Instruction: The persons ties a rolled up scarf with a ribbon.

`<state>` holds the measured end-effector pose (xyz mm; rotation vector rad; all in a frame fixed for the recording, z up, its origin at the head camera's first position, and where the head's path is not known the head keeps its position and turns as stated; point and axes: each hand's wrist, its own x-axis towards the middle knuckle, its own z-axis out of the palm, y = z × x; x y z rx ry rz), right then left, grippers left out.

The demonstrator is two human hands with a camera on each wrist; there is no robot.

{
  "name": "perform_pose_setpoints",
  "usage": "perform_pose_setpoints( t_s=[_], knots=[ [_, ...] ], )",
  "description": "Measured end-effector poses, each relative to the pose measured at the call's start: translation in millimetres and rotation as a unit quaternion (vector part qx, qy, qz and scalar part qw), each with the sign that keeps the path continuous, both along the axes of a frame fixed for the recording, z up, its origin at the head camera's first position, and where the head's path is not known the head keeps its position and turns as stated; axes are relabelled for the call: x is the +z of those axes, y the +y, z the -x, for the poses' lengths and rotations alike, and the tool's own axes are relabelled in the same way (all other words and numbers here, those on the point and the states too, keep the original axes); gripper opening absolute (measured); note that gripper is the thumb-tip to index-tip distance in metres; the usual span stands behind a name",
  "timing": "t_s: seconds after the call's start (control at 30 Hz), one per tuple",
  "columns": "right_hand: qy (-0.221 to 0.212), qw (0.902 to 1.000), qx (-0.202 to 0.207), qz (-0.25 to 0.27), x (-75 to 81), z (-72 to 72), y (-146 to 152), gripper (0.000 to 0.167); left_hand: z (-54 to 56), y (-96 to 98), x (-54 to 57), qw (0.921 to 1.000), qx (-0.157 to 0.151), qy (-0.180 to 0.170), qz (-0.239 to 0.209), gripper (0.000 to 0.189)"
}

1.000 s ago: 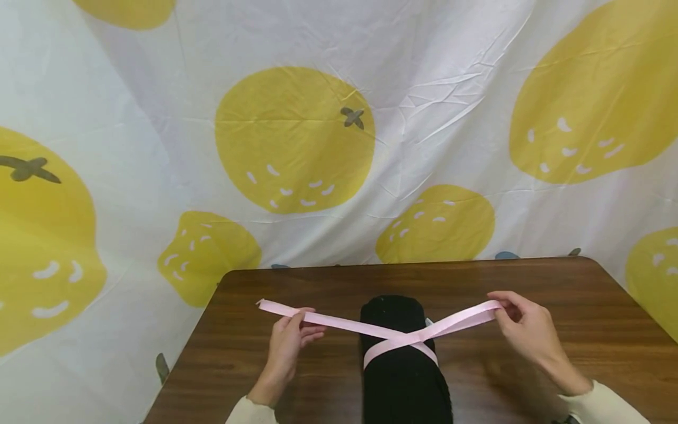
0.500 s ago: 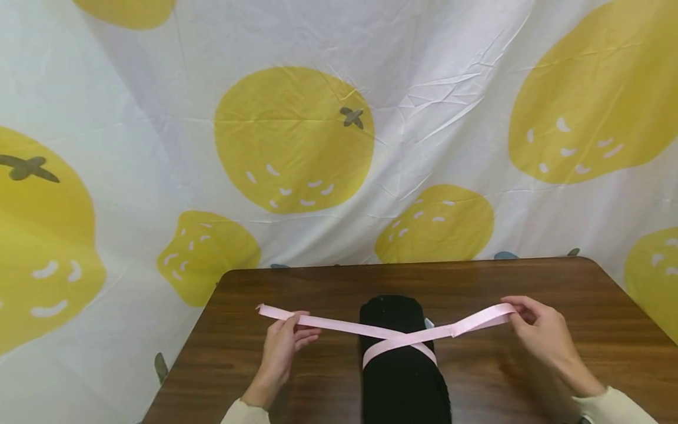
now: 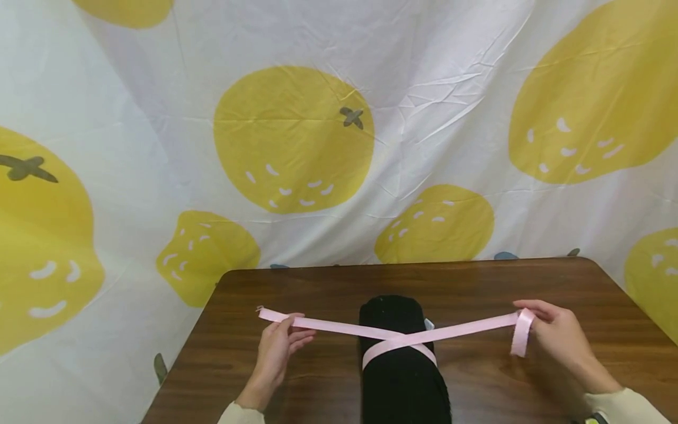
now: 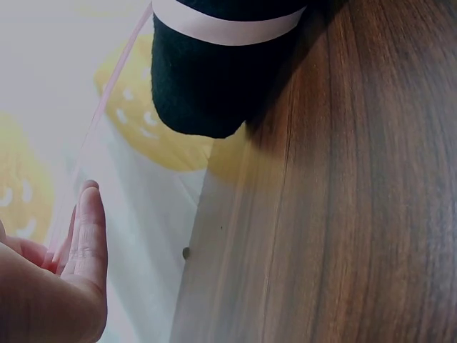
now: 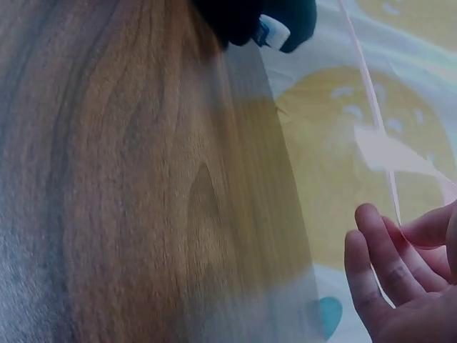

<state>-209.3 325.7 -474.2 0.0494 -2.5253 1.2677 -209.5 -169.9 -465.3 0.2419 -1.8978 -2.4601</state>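
A long black bundle of soft fabric (image 3: 405, 388) lies lengthwise on the table. Round it goes a pink ribbon (image 3: 344, 327), whose two ends cross on top and stretch out to either side. My left hand (image 3: 275, 353) pinches the left end between thumb and fingers, a short tip sticking out beyond. On the other side my right hand (image 3: 564, 338) pinches the right end, and its loose tail hangs down in front of the fingers. Both lengths look taut above the table. In the left wrist view the ribbon band (image 4: 228, 30) circles the bundle; its underside is hidden.
The brown wood-grain table (image 3: 318, 282) has rounded far corners. A white curtain with yellow fruit prints (image 3: 293, 141) hangs right behind its far edge. A small white tag (image 5: 274, 33) sticks out at the bundle's right side.
My right hand has moved outward to the right, and the folded right ribbon end has straightened, its tail now hanging free. My left hand has shifted slightly left and down.
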Motion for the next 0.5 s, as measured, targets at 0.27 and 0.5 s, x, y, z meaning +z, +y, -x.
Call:
perform_pose_setpoints(
  t_s=[0.27, 0.5],
  knots=[
    [-0.066, 0.9554, 0.093, 0.272, -9.5, 6.4, 19, 0.019, -3.4, -6.9, 0.0, 0.9999, -0.001, 0.004, -0.016, 0.037],
    [-0.085, 0.8867, 0.176, 0.419, -19.3, 9.0, 36, 0.035, -3.5, -12.6, -0.1, 0.9996, -0.004, 0.0, -0.027, 0.036]
  ],
)
